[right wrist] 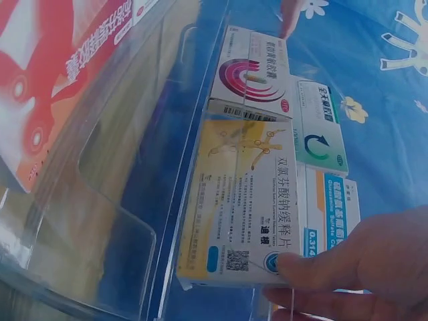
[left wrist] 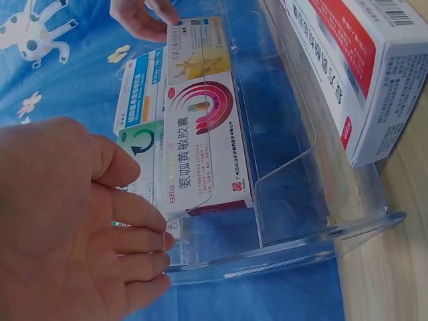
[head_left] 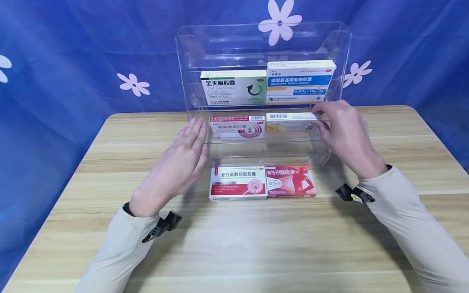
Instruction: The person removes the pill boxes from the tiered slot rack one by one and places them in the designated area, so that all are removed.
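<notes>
The right hand (head_left: 344, 130) comes in from the right, thumb and fingertips pinching the right end of the yellow box (head_left: 289, 124). Closest to us, at the foot of the clear rack (head_left: 220, 38), 2 boxes sit side by side above the surface (head_left: 234, 244): red-and-white box (head_left: 238, 181) on the left, red box (head_left: 293, 181) on the right.

Middle tier now, and here's the key line: the yellow box extends leftward from the grip, long axis running left to right along the tier. Of the 2, the right hand is plainly nearer. Fully seated? Can't tell. Beside its left end comes the pink box (head_left: 238, 128), lined up the same way, and past that the left hand (head_left: 176, 167), fingers straight, gripping nothing; contact with the rack is hard to call.

Farthest back, the green box (head_left: 236, 87) and the blue box (head_left: 300, 81), behind the middle pair.
</notes>
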A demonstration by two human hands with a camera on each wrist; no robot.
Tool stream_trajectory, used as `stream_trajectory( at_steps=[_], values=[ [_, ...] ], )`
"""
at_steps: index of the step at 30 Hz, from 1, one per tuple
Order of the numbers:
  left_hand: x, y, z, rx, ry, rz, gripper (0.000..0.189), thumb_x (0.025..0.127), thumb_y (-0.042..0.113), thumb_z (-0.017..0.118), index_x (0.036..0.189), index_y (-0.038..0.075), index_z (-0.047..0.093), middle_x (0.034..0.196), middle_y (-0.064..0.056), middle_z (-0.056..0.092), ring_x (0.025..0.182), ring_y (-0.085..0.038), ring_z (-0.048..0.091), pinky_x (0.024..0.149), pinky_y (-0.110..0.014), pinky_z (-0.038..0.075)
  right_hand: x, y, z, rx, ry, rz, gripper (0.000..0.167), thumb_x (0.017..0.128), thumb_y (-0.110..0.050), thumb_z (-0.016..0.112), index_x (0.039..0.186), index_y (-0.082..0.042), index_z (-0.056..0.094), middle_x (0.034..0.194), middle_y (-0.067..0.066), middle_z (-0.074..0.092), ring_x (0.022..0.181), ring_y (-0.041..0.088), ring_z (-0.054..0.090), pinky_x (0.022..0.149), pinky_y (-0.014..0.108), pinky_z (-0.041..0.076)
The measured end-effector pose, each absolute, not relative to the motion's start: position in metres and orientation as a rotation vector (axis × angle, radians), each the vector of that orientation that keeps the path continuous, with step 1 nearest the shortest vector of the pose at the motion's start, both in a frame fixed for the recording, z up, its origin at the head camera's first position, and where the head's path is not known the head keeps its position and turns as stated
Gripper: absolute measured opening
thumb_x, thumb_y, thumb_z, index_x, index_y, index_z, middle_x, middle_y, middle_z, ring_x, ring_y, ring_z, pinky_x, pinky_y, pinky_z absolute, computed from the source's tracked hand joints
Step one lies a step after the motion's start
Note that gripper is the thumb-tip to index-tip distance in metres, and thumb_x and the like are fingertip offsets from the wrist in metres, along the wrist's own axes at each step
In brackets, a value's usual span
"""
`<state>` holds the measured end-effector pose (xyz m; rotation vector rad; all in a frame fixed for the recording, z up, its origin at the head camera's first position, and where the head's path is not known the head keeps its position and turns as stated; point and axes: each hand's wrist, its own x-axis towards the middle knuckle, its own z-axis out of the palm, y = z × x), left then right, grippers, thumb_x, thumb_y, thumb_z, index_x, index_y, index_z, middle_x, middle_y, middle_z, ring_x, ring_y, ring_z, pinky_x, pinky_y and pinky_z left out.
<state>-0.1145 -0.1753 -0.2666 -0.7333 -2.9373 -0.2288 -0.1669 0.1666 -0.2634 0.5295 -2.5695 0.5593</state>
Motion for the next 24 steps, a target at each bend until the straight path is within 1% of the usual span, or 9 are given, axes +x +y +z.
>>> stream_trajectory(
  at_steps=[4,6,9,12,18,20,24],
  values=[
    [-0.115,-0.176,-0.267,-0.723,-2.948,-0.226,0.055,0.106,0.025,0.025,0.148,-0.011,0.02,0.157,-0.026,0.013,0.146,-0.035,0.007,0.12,-0.045,0.009,-0.167,0.168,-0.263,0.556,-2.518,0.62,0.02,0.085,0.004,0.069,0.104,0.002,0.066,0.104,0.019,0.069,0.094,0.035,0.061,0.075,0.05,0.051],
    [-0.114,-0.176,-0.267,-0.718,-2.952,-0.22,0.055,0.106,0.025,0.025,0.148,-0.011,0.02,0.157,-0.025,0.013,0.146,-0.035,0.007,0.12,-0.046,0.009,-0.166,0.17,-0.264,0.588,-2.47,0.663,0.02,0.085,0.006,0.067,0.105,0.004,0.065,0.103,0.02,0.067,0.093,0.034,0.061,0.075,0.045,0.051],
    [-0.114,-0.175,-0.267,-0.716,-2.956,-0.215,0.055,0.106,0.025,0.025,0.148,-0.01,0.019,0.157,-0.025,0.012,0.146,-0.035,0.007,0.12,-0.045,0.009,-0.165,0.173,-0.263,0.62,-2.386,0.728,0.021,0.086,0.008,0.066,0.107,0.006,0.063,0.101,0.019,0.064,0.091,0.031,0.06,0.072,0.037,0.046],
    [-0.114,-0.176,-0.267,-0.717,-2.951,-0.212,0.055,0.106,0.025,0.025,0.148,-0.01,0.019,0.157,-0.025,0.012,0.146,-0.035,0.007,0.12,-0.044,0.008,-0.163,0.174,-0.261,0.638,-2.31,0.79,0.023,0.085,0.009,0.067,0.107,0.007,0.063,0.101,0.018,0.065,0.089,0.029,0.059,0.073,0.031,0.042],
    [-0.114,-0.177,-0.265,-0.719,-2.937,-0.2,0.055,0.106,0.024,0.025,0.148,-0.011,0.021,0.157,-0.025,0.014,0.146,-0.035,0.008,0.12,-0.044,0.009,-0.16,0.176,-0.259,0.683,-2.175,0.87,0.021,0.085,0.009,0.068,0.106,0.008,0.065,0.101,0.018,0.066,0.09,0.027,0.061,0.085,0.019,0.046],
    [-0.114,-0.176,-0.265,-0.726,-2.935,-0.198,0.055,0.106,0.024,0.025,0.147,-0.011,0.021,0.157,-0.026,0.014,0.146,-0.035,0.008,0.12,-0.045,0.009,-0.157,0.178,-0.259,0.69,-2.152,0.883,0.02,0.085,0.009,0.067,0.105,0.009,0.064,0.1,0.018,0.065,0.091,0.025,0.061,0.088,0.017,0.047],
    [-0.114,-0.174,-0.265,-0.727,-2.943,-0.2,0.055,0.106,0.025,0.025,0.148,-0.011,0.021,0.157,-0.025,0.014,0.146,-0.034,0.007,0.12,-0.044,0.009,-0.151,0.183,-0.26,0.706,-2.162,0.932,0.021,0.083,0.014,0.066,0.104,0.012,0.062,0.099,0.019,0.063,0.092,0.02,0.061,0.09,0.017,0.049]
  ],
)
